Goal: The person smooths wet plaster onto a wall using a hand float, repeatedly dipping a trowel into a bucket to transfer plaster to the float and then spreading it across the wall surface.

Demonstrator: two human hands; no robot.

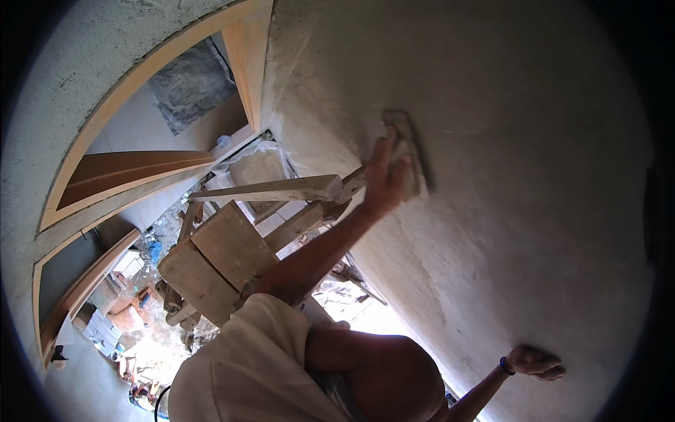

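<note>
The left hand [388, 179] grips a flat float [413, 158] against the plastered wall [527, 211], inward of its left edge; the right hand [536, 362] curls lower down, contents unclear. Smoothing seems underway; the next stroke calls for even pressure.

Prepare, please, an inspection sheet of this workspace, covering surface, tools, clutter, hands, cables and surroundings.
Surface: grey wall, patchy in tone, filling most of the right side.
Job's things: one flat float, apparently against the wall.
Clutter: wooden boards and a timber beam beyond the left forearm.
Left hand: holds the float.
Right hand: fingers curled, by the wall lower right; contact or contents unclear. Blue wristband on that wrist.
Cables: thin black curved line beside the shirt, possibly a cord.
Surroundings: wooden frame at upper left; bright, cluttered ground at lower left, details too small.
</note>
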